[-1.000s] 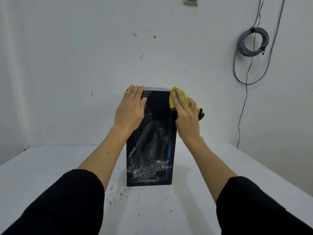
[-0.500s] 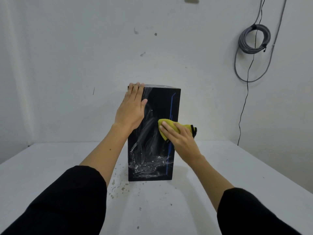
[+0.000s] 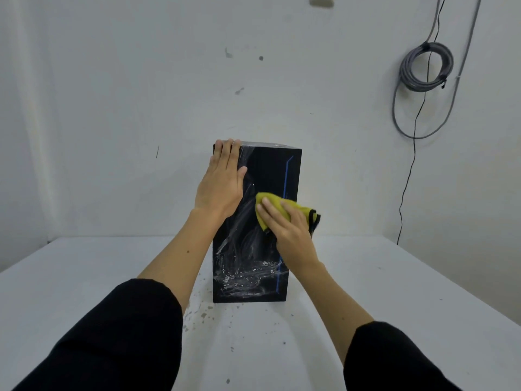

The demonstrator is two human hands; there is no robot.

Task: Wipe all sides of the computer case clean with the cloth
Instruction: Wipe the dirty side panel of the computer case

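Standing upright near the middle of the white tabletop (image 3: 394,292), the glossy black box-shaped computer case (image 3: 267,170) is steadied by the flat, open-fingered left hand (image 3: 221,182) while the crumpled yellow cloth (image 3: 275,206) is pressed by the right hand (image 3: 287,227) onto its smeared front.

White table (image 3: 394,292) with upright black computer case (image 3: 265,170) and scattered specks (image 3: 203,316).

Soft, even, cool light; faint shadows, wide-angle bending at the edges, focus slightly soft throughout.
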